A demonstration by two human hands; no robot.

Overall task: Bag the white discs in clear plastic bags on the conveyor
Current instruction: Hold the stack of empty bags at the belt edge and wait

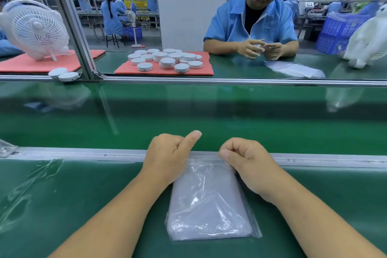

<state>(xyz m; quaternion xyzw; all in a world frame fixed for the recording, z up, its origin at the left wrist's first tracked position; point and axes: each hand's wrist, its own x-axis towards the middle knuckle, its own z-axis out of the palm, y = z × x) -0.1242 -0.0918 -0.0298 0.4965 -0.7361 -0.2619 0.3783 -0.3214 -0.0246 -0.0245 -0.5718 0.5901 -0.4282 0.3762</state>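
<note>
- Two hands are at the near edge: the left hand (167, 157) and the right hand (249, 163).
- One stack of clear plastic bags (209, 201) lies under them.
- About twenty white discs (167, 59) sit in a heap on one red mat (163, 71). Some hide others, so the count is rough.
- Two more white discs (62, 74) sit by the metal post.
- A second red mat (41, 63) is at the left.
- Two white fans: one fan (35, 27) at the left, another fan (368, 40) at the right.
- One person in a blue coat (251, 27) sits across.
- One loose clear sheet (293, 69) lies near that person.
</note>
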